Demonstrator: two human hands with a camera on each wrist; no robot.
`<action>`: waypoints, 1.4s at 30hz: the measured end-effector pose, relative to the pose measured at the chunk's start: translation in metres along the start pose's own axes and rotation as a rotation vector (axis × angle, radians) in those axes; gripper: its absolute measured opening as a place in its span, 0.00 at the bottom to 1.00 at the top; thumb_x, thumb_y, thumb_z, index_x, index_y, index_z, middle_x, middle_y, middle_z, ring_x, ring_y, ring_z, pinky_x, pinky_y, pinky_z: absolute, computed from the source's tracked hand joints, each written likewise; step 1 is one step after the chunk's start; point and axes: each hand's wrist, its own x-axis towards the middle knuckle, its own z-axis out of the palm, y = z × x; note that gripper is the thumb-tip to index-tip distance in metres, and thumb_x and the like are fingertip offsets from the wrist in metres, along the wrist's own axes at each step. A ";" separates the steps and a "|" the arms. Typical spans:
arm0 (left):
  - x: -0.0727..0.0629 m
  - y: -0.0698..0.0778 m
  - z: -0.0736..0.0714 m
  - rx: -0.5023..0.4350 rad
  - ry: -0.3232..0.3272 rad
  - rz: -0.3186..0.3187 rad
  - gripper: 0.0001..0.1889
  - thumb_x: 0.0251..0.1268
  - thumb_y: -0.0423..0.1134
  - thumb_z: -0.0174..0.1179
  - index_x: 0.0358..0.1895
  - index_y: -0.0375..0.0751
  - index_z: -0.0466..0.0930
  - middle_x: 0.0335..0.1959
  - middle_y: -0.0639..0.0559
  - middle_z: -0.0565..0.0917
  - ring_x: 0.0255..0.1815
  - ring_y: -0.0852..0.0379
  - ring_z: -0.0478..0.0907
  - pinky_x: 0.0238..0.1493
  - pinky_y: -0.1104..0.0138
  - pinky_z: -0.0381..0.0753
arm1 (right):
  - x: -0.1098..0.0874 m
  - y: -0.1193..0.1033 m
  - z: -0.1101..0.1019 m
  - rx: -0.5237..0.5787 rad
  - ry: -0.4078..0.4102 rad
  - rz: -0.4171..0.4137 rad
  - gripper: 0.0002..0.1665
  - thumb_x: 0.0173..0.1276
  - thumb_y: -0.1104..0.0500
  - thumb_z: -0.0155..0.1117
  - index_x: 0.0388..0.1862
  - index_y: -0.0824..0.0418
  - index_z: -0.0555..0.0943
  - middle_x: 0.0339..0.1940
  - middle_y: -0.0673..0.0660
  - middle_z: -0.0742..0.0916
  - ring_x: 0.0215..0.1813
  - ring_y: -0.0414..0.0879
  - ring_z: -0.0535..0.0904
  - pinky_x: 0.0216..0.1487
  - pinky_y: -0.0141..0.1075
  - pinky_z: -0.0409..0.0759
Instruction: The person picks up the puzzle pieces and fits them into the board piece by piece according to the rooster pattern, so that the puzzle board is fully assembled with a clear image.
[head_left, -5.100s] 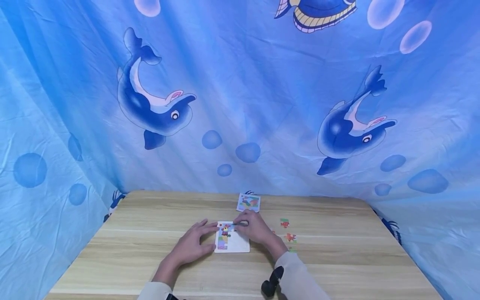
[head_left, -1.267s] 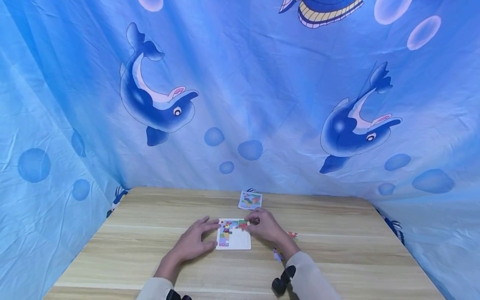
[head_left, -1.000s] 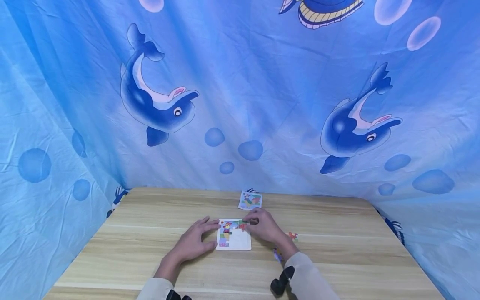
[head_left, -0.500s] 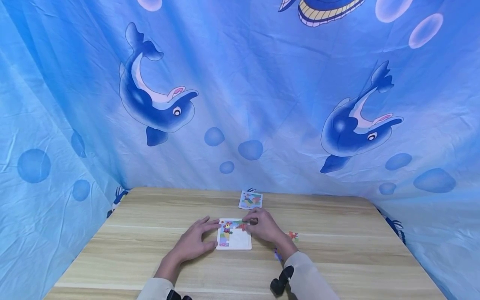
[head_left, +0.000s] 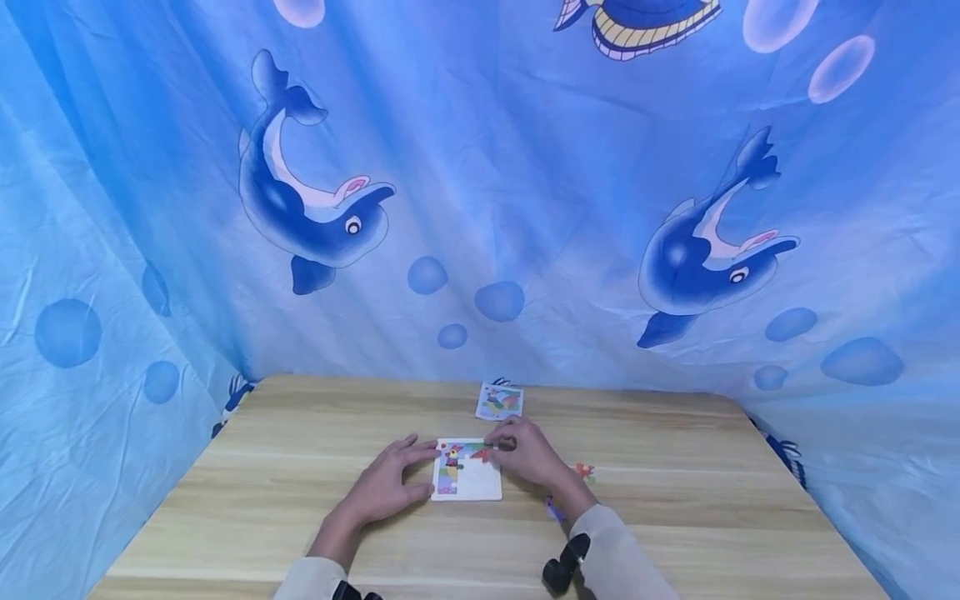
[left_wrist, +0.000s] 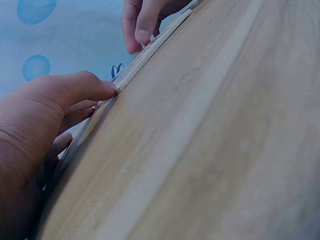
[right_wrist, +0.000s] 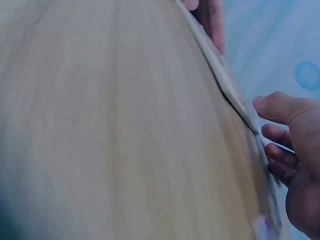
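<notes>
A white square puzzle tray (head_left: 480, 485) lies on the wooden table, with joined picture pieces along its left and top sides. My left hand (head_left: 386, 483) rests at the tray's left side, fingers extended to the upper edge and thumb at the lower corner. In the left wrist view that thumb touches the tray's edge (left_wrist: 131, 76). At the tray's upper right corner my right hand (head_left: 525, 450) pinches a red and green puzzle piece (head_left: 481, 454), partly covered by the fingers. The right wrist view shows my right hand (right_wrist: 300, 130) beside the tray's corner, the piece hidden there.
Behind the tray lies a small picture card (head_left: 500, 402). Right of it, an orange-red puzzle piece (head_left: 585, 472) and a purple one (head_left: 553, 508) lie partly behind my right forearm. A blue dolphin-print curtain (head_left: 525, 208) hangs along the table's far edge.
My right hand has gone from the tray's top middle to its upper right corner; the red and green piece has come from the table and turned there. My left hand has stayed.
</notes>
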 end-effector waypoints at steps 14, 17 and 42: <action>-0.001 -0.003 0.001 -0.001 0.012 0.002 0.28 0.62 0.47 0.68 0.68 0.55 0.80 0.76 0.57 0.74 0.84 0.38 0.57 0.74 0.26 0.58 | -0.057 0.035 -0.060 -0.005 0.074 0.050 0.10 0.64 0.56 0.76 0.45 0.54 0.90 0.46 0.48 0.88 0.49 0.45 0.84 0.51 0.33 0.84; -0.001 -0.007 0.000 0.018 0.030 -0.006 0.29 0.61 0.47 0.69 0.68 0.56 0.80 0.76 0.58 0.74 0.83 0.40 0.58 0.74 0.27 0.58 | -0.062 0.042 -0.064 0.003 0.047 0.040 0.13 0.63 0.55 0.77 0.47 0.53 0.89 0.47 0.49 0.88 0.49 0.46 0.83 0.50 0.32 0.83; -0.002 -0.006 0.004 0.007 0.022 0.003 0.29 0.60 0.48 0.69 0.68 0.56 0.81 0.75 0.58 0.75 0.83 0.40 0.59 0.74 0.27 0.59 | -0.063 0.048 -0.059 -0.040 0.031 0.091 0.13 0.60 0.55 0.78 0.45 0.51 0.91 0.46 0.48 0.85 0.47 0.42 0.78 0.48 0.29 0.77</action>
